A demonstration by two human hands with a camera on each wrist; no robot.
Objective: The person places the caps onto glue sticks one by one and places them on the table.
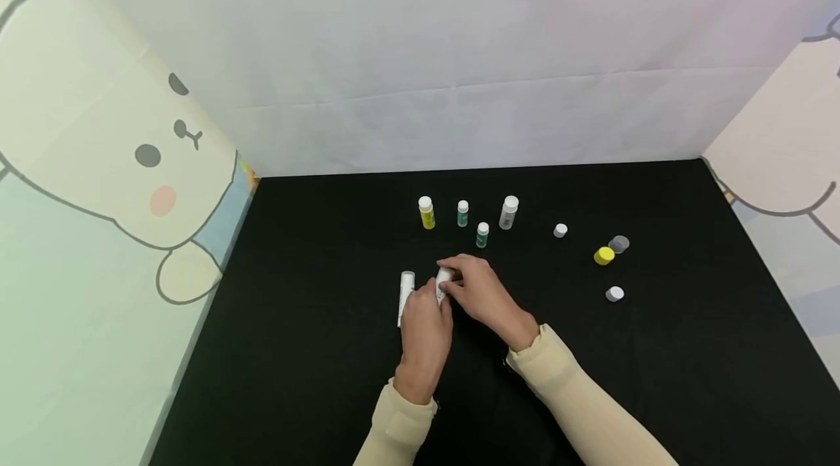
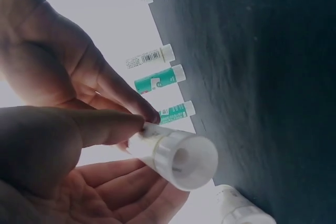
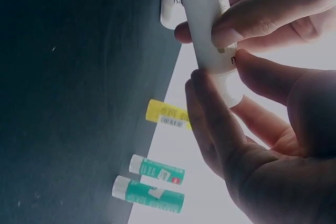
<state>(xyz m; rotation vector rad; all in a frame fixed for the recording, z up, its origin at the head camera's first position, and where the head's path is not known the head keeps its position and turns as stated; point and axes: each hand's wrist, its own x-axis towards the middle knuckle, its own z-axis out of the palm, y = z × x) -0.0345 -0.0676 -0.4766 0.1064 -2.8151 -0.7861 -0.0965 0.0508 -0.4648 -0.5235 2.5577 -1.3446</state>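
Between both hands is a white glue stick (image 3: 207, 30), held tilted over the black table. My left hand (image 1: 425, 331) grips its body, with the thumb (image 3: 252, 22) along the printed side. At the other end, the fingers of my right hand (image 1: 482, 291) pinch around the ribbed white cap (image 3: 229, 88). The hollow base (image 2: 191, 161) of the stick faces the left wrist camera. Just left of my left hand is a second white glue stick (image 1: 406, 291), partly hidden by that hand.
Beyond the hands stand a yellow glue stick (image 1: 427, 216), two small green glue sticks (image 1: 462, 214) and a grey-white one (image 1: 508, 212), all white-capped. To the right lie loose caps: two white (image 1: 560, 230), one yellow (image 1: 604, 256) and one clear (image 1: 619, 243). A white cloth wall (image 1: 459, 123) borders the back.
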